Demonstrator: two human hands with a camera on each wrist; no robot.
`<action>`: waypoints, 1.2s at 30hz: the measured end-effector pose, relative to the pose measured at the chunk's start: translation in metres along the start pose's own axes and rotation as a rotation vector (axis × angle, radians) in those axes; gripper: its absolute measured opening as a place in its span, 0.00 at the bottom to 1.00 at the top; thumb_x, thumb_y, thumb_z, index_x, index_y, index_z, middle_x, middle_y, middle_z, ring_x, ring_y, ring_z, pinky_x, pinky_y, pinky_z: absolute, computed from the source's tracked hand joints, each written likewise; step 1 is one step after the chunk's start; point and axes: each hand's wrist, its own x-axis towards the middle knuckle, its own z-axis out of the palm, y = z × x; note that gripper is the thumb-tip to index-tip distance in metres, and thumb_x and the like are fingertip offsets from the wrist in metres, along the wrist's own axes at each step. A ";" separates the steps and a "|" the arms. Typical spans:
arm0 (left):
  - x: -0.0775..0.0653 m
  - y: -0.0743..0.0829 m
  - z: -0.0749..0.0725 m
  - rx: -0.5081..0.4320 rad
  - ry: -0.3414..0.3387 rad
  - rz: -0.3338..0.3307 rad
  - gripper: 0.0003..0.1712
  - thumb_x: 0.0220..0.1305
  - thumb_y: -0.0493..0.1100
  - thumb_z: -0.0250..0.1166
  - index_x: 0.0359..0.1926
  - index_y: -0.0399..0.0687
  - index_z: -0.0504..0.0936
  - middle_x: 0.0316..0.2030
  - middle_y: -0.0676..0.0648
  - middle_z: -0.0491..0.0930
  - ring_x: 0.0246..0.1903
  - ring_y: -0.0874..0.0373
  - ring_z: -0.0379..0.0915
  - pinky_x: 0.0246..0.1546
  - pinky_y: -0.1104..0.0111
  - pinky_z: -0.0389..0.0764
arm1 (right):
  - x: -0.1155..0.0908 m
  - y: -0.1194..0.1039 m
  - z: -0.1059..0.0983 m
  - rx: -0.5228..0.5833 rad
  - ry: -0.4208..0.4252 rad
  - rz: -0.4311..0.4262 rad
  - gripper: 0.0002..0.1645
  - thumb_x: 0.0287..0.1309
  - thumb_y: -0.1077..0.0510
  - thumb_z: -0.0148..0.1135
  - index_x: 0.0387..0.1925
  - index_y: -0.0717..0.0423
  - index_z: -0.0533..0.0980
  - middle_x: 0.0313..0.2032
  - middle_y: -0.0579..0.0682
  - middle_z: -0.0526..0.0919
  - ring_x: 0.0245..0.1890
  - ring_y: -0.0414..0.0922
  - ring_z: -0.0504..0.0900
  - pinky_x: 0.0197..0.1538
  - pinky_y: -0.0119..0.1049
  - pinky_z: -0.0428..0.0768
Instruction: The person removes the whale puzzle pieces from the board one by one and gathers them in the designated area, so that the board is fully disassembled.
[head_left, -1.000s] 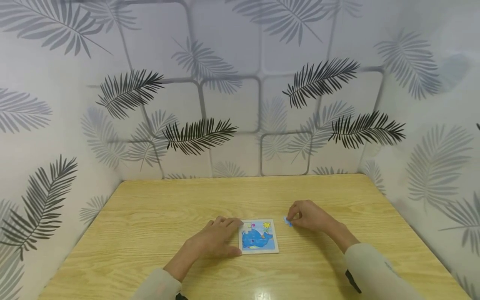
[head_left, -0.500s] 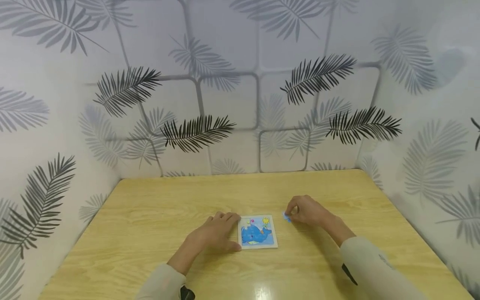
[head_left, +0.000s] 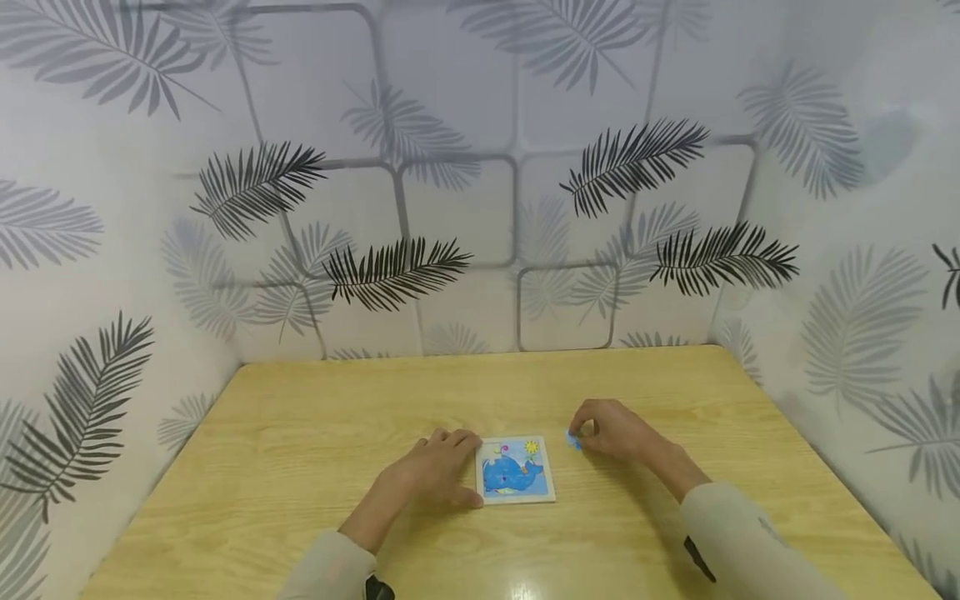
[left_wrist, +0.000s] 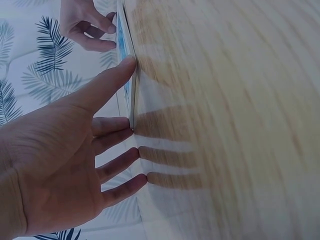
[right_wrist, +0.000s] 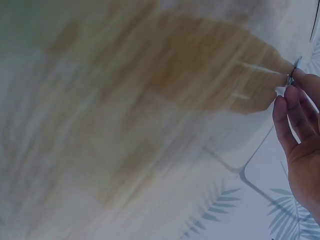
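No writing I can read on the whale puzzle board (head_left: 516, 470) at mid-table (head_left: 300, 433), my left hand (head_left: 435, 477) flat beside its left edge, fingers straight, thumb touching, my right hand (head_left: 617, 433) pinching a small blue puzzle piece (head_left: 573, 441) just right of the board.

I sit in a small booth, like a recording corner and not a normal room. A light wooden table (head_left: 315, 433) fills it, and walls with palm leaf wallpaper (head_left: 390, 267) close three sides around me.
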 end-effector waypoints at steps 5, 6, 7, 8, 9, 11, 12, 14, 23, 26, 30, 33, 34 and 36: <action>0.000 0.001 -0.003 0.026 -0.006 -0.001 0.50 0.64 0.60 0.73 0.78 0.45 0.61 0.77 0.45 0.61 0.75 0.41 0.55 0.74 0.38 0.57 | 0.002 0.003 0.003 0.003 0.028 -0.018 0.07 0.57 0.69 0.74 0.35 0.56 0.88 0.41 0.50 0.87 0.41 0.47 0.84 0.42 0.38 0.85; 0.000 0.001 -0.004 0.027 -0.007 -0.003 0.50 0.64 0.59 0.74 0.78 0.45 0.62 0.77 0.45 0.61 0.74 0.41 0.55 0.74 0.38 0.58 | 0.003 0.003 0.004 0.003 0.028 -0.020 0.07 0.57 0.70 0.74 0.35 0.56 0.89 0.41 0.50 0.86 0.40 0.46 0.84 0.41 0.37 0.84; 0.000 0.001 -0.004 0.024 -0.010 -0.005 0.50 0.63 0.59 0.74 0.78 0.44 0.62 0.76 0.44 0.62 0.74 0.41 0.56 0.74 0.39 0.58 | 0.003 0.003 0.005 -0.001 0.025 -0.021 0.07 0.57 0.69 0.74 0.35 0.56 0.88 0.41 0.50 0.86 0.40 0.46 0.84 0.41 0.35 0.84; 0.000 0.001 -0.005 0.021 -0.014 -0.008 0.50 0.63 0.59 0.75 0.77 0.44 0.63 0.76 0.45 0.62 0.73 0.41 0.56 0.74 0.39 0.58 | 0.003 0.003 0.005 -0.002 0.023 -0.025 0.07 0.57 0.69 0.74 0.35 0.56 0.89 0.42 0.50 0.86 0.41 0.46 0.84 0.41 0.35 0.83; 0.000 0.001 -0.004 0.027 -0.016 -0.011 0.50 0.63 0.59 0.75 0.77 0.45 0.63 0.76 0.45 0.62 0.73 0.41 0.56 0.74 0.39 0.58 | 0.003 0.002 0.006 -0.004 0.026 -0.026 0.07 0.57 0.69 0.74 0.34 0.56 0.89 0.42 0.51 0.86 0.40 0.46 0.84 0.40 0.35 0.83; 0.001 0.001 -0.004 0.027 -0.004 -0.011 0.50 0.62 0.59 0.76 0.77 0.46 0.64 0.76 0.45 0.63 0.73 0.41 0.57 0.74 0.39 0.58 | 0.002 -0.002 0.005 0.000 0.036 -0.021 0.07 0.57 0.70 0.73 0.35 0.57 0.89 0.44 0.53 0.85 0.39 0.46 0.84 0.39 0.34 0.84; 0.001 0.001 -0.004 0.032 -0.001 -0.009 0.50 0.61 0.59 0.76 0.76 0.46 0.64 0.75 0.45 0.63 0.73 0.41 0.57 0.73 0.39 0.59 | 0.002 -0.004 0.005 0.002 0.046 -0.015 0.06 0.57 0.70 0.73 0.35 0.58 0.89 0.45 0.54 0.84 0.38 0.45 0.84 0.38 0.34 0.84; 0.002 0.001 -0.003 0.041 0.005 -0.004 0.50 0.61 0.60 0.76 0.77 0.46 0.64 0.75 0.46 0.63 0.73 0.41 0.57 0.73 0.39 0.59 | 0.003 -0.009 0.005 0.018 0.069 0.003 0.07 0.58 0.70 0.72 0.37 0.59 0.88 0.46 0.55 0.84 0.35 0.42 0.82 0.36 0.33 0.84; 0.001 0.001 -0.003 0.031 0.008 -0.018 0.50 0.61 0.59 0.76 0.76 0.45 0.65 0.74 0.46 0.65 0.72 0.41 0.59 0.73 0.41 0.62 | 0.026 -0.049 0.018 0.178 -0.029 -0.119 0.13 0.63 0.69 0.69 0.49 0.61 0.85 0.47 0.57 0.84 0.28 0.37 0.77 0.35 0.31 0.81; 0.003 0.001 -0.004 0.047 -0.001 -0.023 0.50 0.62 0.61 0.75 0.76 0.46 0.64 0.75 0.46 0.64 0.72 0.41 0.58 0.73 0.41 0.62 | 0.035 -0.060 0.024 0.172 -0.104 -0.153 0.17 0.64 0.71 0.65 0.53 0.58 0.84 0.48 0.57 0.84 0.35 0.40 0.77 0.40 0.32 0.81; 0.004 0.002 -0.003 0.051 0.001 -0.029 0.50 0.61 0.62 0.75 0.77 0.47 0.64 0.75 0.46 0.64 0.72 0.41 0.58 0.73 0.40 0.62 | 0.043 -0.070 0.032 0.107 -0.173 -0.165 0.20 0.66 0.72 0.61 0.56 0.55 0.84 0.47 0.56 0.81 0.44 0.47 0.78 0.45 0.35 0.79; 0.004 0.003 -0.002 0.043 0.006 -0.031 0.51 0.60 0.62 0.76 0.76 0.47 0.66 0.74 0.47 0.65 0.72 0.41 0.59 0.72 0.40 0.63 | 0.047 -0.074 0.037 0.057 -0.198 -0.145 0.18 0.67 0.72 0.62 0.54 0.55 0.84 0.45 0.55 0.80 0.45 0.49 0.78 0.47 0.37 0.80; 0.004 0.003 -0.002 0.045 0.004 -0.033 0.51 0.59 0.63 0.76 0.76 0.47 0.66 0.74 0.47 0.65 0.72 0.42 0.60 0.72 0.40 0.64 | 0.047 -0.075 0.038 0.042 -0.201 -0.135 0.17 0.67 0.71 0.63 0.52 0.54 0.85 0.45 0.54 0.79 0.45 0.49 0.78 0.47 0.38 0.80; 0.004 0.004 -0.002 0.055 0.000 -0.037 0.51 0.59 0.63 0.76 0.75 0.47 0.66 0.73 0.48 0.66 0.71 0.42 0.60 0.71 0.41 0.65 | 0.049 -0.078 0.040 0.030 -0.200 -0.111 0.15 0.66 0.71 0.64 0.50 0.54 0.84 0.44 0.54 0.78 0.44 0.49 0.79 0.47 0.39 0.81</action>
